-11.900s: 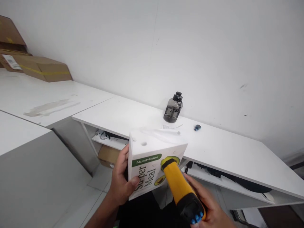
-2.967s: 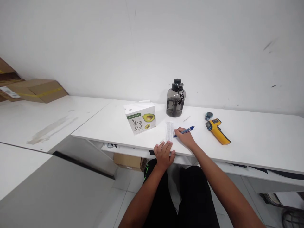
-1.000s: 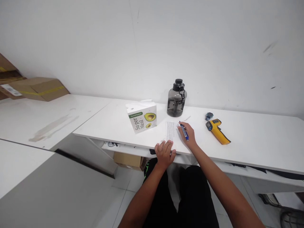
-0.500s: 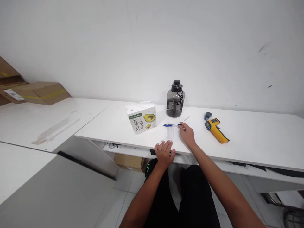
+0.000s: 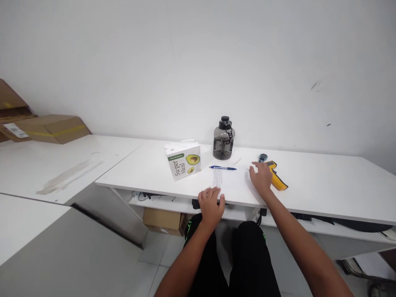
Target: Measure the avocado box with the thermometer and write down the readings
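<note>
One blue pen point(image 5: 222, 168) — across paper point(image 5: 218, 178)

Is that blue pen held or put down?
Put down: the pen lies across the printed paper, apart from the left hand and right hand.

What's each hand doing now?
Left hand: open, at the near end of the white paper strip.
Right hand: open, nothing held, beside the yellow-and-black gun-shaped device.

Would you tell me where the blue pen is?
In the head view, the blue pen lies near the centre, across the paper, between the white box and the right hand.
</note>
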`<state>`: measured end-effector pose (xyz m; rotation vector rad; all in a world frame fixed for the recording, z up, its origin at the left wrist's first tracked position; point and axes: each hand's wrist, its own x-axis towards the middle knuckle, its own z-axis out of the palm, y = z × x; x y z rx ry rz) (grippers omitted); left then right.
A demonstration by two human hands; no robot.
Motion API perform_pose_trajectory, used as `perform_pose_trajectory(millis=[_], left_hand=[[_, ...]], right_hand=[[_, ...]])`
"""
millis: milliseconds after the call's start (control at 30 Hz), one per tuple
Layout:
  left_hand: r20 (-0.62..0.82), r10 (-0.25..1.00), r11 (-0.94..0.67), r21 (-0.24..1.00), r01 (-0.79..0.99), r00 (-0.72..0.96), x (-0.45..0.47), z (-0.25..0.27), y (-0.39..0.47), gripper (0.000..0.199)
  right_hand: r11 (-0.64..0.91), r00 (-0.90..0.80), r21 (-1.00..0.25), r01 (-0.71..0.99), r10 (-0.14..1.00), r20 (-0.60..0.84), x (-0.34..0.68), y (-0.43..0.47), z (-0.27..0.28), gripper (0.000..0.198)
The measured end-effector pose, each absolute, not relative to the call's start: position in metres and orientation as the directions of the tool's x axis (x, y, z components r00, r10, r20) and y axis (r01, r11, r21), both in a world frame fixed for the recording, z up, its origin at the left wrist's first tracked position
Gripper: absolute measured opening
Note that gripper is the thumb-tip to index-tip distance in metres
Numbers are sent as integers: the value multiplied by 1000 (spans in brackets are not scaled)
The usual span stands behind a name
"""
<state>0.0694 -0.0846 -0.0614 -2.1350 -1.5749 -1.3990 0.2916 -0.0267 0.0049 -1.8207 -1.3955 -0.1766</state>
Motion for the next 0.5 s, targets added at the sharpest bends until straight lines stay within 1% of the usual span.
perform_pose_trajectory(millis=[67, 100, 167, 200, 233, 267, 300, 367, 433, 467, 500], left_hand=[[590, 808, -346, 475, 809, -1, 70, -42, -86, 22], [514, 858, -308, 507, 805, 4, 70, -34, -87, 22], [424, 905, -278, 562, 779, 17, 69, -23, -86, 21], [423, 906, -290, 591, 753, 17, 67, -21, -86, 21], [448, 894, -312, 621, 718, 2, 65, -21, -86, 25], [489, 872, -335, 651, 681, -38, 61, -21, -86, 33], [532, 840, -351, 680, 643, -104, 55, -22, -84, 43], [586, 758, -352, 738, 576, -288, 38, -20, -79, 58], [566, 667, -314, 804, 505, -485, 15, -13, -67, 70], [526, 638, -292, 841, 456, -562, 1, -8, -58, 78], [465, 636, -268, 882, 388, -616, -13, -3, -47, 86]], right_hand=[[-318, 485, -399, 860, 755, 442, 316, -32, 4, 40], [-417, 533, -345, 841, 751, 390, 327, -34, 2, 44], [-521, 583, -264, 812, 753, 305, 344, -36, 0, 51], [-537, 588, -242, 808, 763, 269, 349, -36, -2, 53], [-539, 584, -229, 810, 774, 243, 353, -36, -3, 54], [-536, 578, -221, 815, 783, 232, 355, -36, -4, 54], [-529, 569, -214, 821, 788, 236, 356, -37, -5, 53], [-516, 552, -196, 834, 786, 277, 355, -38, -8, 49], [-491, 518, -168, 855, 784, 343, 352, -41, -12, 47], [-476, 497, -154, 866, 784, 372, 352, -42, -13, 47], [-461, 477, -141, 876, 784, 397, 351, -42, -15, 48]])
